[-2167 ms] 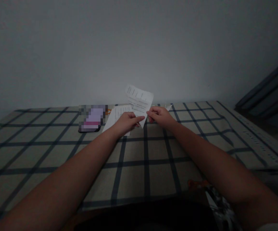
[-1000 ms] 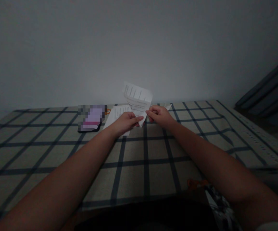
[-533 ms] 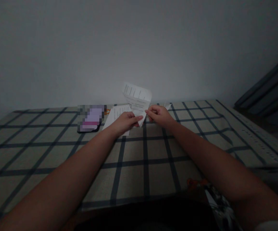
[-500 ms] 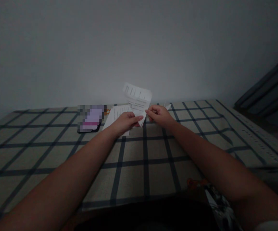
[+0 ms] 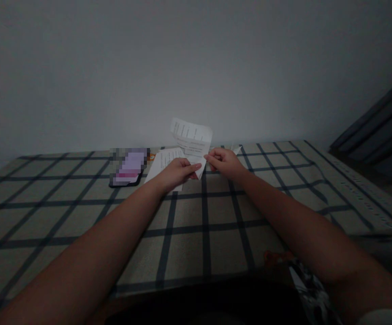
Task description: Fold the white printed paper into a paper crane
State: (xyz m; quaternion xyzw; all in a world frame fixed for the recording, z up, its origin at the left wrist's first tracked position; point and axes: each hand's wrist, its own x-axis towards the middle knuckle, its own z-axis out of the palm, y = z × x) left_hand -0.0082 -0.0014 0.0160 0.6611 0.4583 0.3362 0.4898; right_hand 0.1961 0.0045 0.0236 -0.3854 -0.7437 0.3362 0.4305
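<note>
A printed sheet of paper is held up above the table, its upper part curling back and its lower corner coming to a point. My left hand pinches the lower edge between thumb and fingers. At the sheet's right edge, my right hand is closed in a pinch on the paper. Under and behind my left hand, another printed sheet lies flat on the cloth. A bit of white paper sticks out behind my right hand; the rest of it is hidden.
A phone, partly pixelated, lies left of the flat sheet. The checked tablecloth covers the table, which meets a plain wall at the back. Dark folded fabric hangs at the far right.
The held sheet's upper part has shifted slightly left and settled, looking less blurred. Both hands keep nearly the same place and the same grip on the paper.
</note>
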